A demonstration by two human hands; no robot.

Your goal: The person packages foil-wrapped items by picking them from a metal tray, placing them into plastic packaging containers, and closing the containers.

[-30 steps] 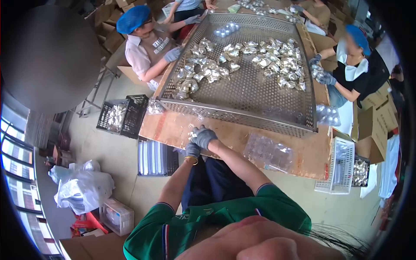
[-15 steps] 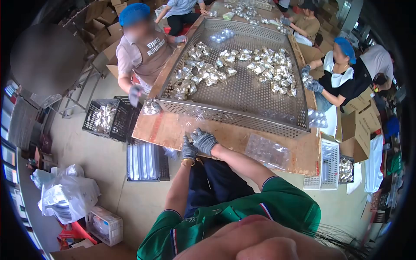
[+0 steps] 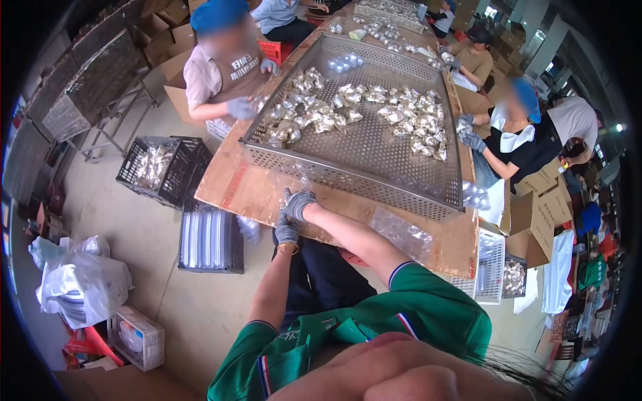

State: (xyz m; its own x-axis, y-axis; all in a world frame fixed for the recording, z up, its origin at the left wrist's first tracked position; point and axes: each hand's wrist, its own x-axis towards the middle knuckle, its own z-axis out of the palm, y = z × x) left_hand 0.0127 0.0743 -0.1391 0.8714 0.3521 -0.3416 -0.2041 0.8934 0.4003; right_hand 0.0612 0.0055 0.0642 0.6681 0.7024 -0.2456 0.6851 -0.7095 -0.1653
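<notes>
Both my hands wear grey striped knit gloves and are close together at the near edge of the wooden table (image 3: 224, 175). My left hand (image 3: 287, 230) is upright at the edge, its fingers closed. Just above it, my right hand (image 3: 299, 204) curls over with bent fingers. What they grip is hidden by the gloves. Clear plastic (image 3: 289, 185) shows faintly just beyond my fingertips. Past that stands a large perforated metal tray (image 3: 348, 179) holding many crumpled foil-wrapped pieces (image 3: 321, 115).
Clear plastic trays (image 3: 403, 235) lie to my right. Black crates stand left, one with foil pieces (image 3: 152, 166), one with stacked plastic trays (image 3: 210, 242). A white crate (image 3: 490, 266) is at the right. Co-workers in blue caps (image 3: 217, 17) work along both sides.
The view has shifted slightly. The left co-worker's gloved hand has moved up to the metal tray's edge. My hands stay together at the table edge, the right one turned slightly.
</notes>
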